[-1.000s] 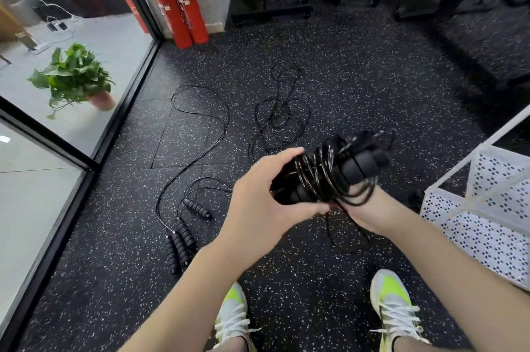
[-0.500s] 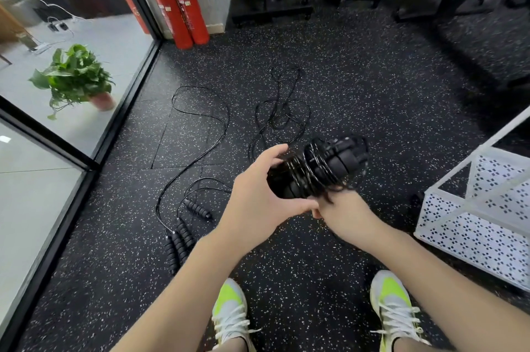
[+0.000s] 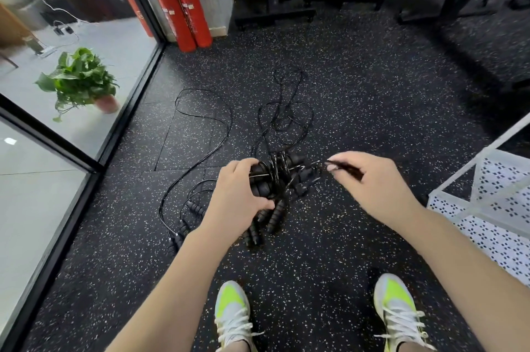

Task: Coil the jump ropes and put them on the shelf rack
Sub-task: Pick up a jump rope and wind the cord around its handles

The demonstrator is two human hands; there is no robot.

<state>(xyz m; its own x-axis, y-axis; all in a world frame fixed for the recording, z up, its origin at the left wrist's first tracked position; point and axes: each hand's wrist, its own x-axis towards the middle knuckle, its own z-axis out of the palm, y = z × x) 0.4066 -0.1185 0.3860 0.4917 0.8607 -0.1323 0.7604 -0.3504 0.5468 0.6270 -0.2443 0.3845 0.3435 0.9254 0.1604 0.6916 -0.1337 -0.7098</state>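
A bundle of black jump rope (image 3: pixel 275 179), thin cord wound around thick foam handles, is being held above the dark speckled rubber floor (image 3: pixel 358 99), in the middle of the view. The left hand (image 3: pixel 239 197) is gripping the bundle's left end, fingers curling over the top and thumb pressing underneath. Just to the right, the right hand (image 3: pixel 372 185) is pinching a loose end of the black cord (image 3: pixel 339 166) between thumb and fingertips, and that end is stretching across toward the bundle. The hand is blurred, so finer detail of its grip is not readable.

Two more ribbed black handles (image 3: pixel 263 225) are lying on the floor under the bundle, below the left hand. A tangled black rope (image 3: pixel 282 119) is lying on the floor beyond the bundle, and a long loose black rope (image 3: pixel 200 133) is curving to its left, its handles (image 3: pixel 183 225) resting beside the left forearm.

A white perforated metal shelf rack (image 3: pixel 487 208) is standing at the right edge, near the right forearm. Two white and neon-yellow trainers (image 3: pixel 232 311) are showing at the bottom. Two red fire extinguishers (image 3: pixel 185 12) are standing against the far wall, and a green potted plant (image 3: pixel 80 79) is sitting behind the glass partition (image 3: pixel 37 199) on the left.
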